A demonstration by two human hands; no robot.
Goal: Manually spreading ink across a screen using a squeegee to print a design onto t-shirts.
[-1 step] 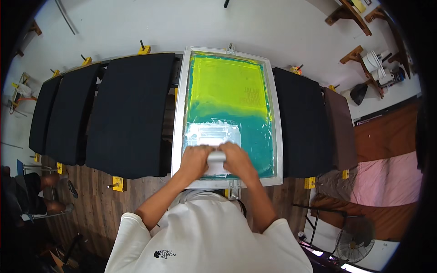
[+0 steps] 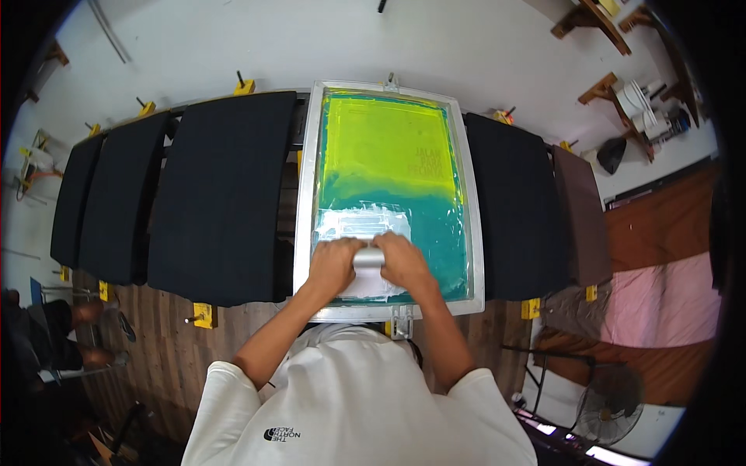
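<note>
Hands (image 2: 334,262) gripping silver squeegee (image 2: 368,258) over framed screen (image 2: 435,233).

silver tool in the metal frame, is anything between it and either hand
Nothing visible stands between them: the left hand and the right hand both grip the silver tool, one from each side. It is over the white patch on the green screen, inside the metal frame.

Silvery squeegee (image 2: 369,258) crosswise over white paste (image 2: 396,223) on a teal-and-yellow framed screen (image 2: 441,241).
</note>
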